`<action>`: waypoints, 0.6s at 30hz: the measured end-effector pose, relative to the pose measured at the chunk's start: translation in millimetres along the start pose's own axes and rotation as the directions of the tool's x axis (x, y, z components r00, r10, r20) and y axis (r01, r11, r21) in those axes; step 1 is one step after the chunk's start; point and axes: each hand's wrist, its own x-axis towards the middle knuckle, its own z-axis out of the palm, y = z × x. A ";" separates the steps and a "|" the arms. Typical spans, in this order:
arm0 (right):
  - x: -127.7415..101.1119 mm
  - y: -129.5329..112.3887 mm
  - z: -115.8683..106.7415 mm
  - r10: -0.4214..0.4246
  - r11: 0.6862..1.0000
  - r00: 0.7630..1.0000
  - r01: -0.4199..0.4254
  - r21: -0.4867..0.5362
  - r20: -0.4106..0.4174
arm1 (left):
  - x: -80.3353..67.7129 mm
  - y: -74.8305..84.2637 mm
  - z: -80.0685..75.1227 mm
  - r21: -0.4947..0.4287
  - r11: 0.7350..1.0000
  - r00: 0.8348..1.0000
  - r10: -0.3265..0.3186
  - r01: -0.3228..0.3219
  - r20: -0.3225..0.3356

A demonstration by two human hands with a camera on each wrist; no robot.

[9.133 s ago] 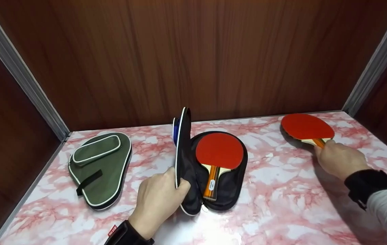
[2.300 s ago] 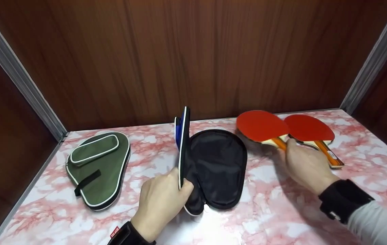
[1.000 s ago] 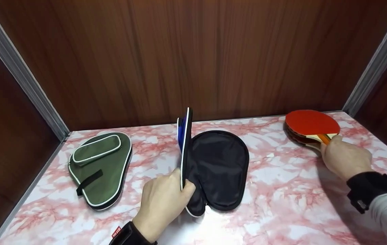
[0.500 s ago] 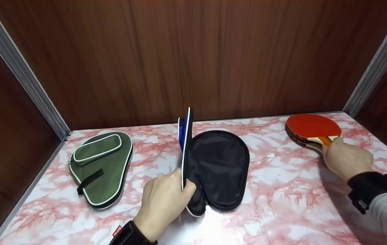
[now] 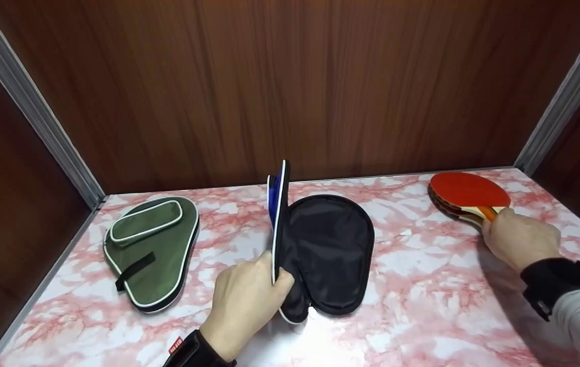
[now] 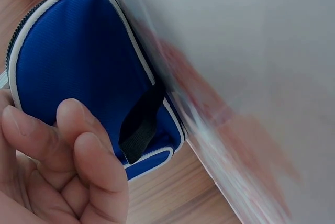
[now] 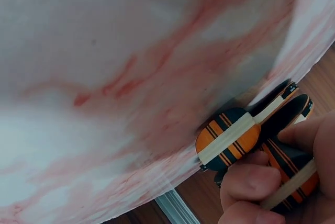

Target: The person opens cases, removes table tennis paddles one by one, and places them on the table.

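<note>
My left hand (image 5: 249,300) grips the edge of a table tennis bat case's lid (image 5: 279,224) between thumb and fingers, keeping it upright. The lid's blue outside (image 6: 78,51), with white piping and a black strap (image 6: 142,124), shows in the left wrist view. The case's black lower half (image 5: 330,250) lies flat with nothing in it. At the right, my right hand (image 5: 522,237) grips the handle of a red table tennis bat (image 5: 468,188). That bat sits over a second bat, largely hidden beneath it; the lower handle (image 7: 227,139) shows in the right wrist view.
A closed green bat case (image 5: 159,260) with white piping and a black strap lies on the left of the pink marbled table (image 5: 417,306). Brown wood-look panels (image 5: 320,92) with grey metal corner strips stand behind and at both sides.
My right hand took a bat out of the case, carried it right and brought it down over the other bat. My left hand kept the lid upright throughout.
</note>
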 end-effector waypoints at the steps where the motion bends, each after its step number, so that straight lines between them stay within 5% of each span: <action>1: 0.6 0.7 -1.7 -0.001 1.000 1.000 0.001 -0.009 0.025 | -0.1 0.0 0.1 -0.001 1.000 1.000 0.001 -0.001 -0.002; 9: 3.4 5.4 -9.1 0.026 0.999 0.989 -0.019 -0.051 0.149 | -0.5 -0.9 1.1 0.003 1.000 1.000 0.007 -0.007 -0.020; 18: -2.2 7.2 -5.2 -0.021 0.999 0.998 0.023 -0.038 0.053 | -1.0 -1.4 1.9 0.006 1.000 0.999 0.023 -0.022 -0.046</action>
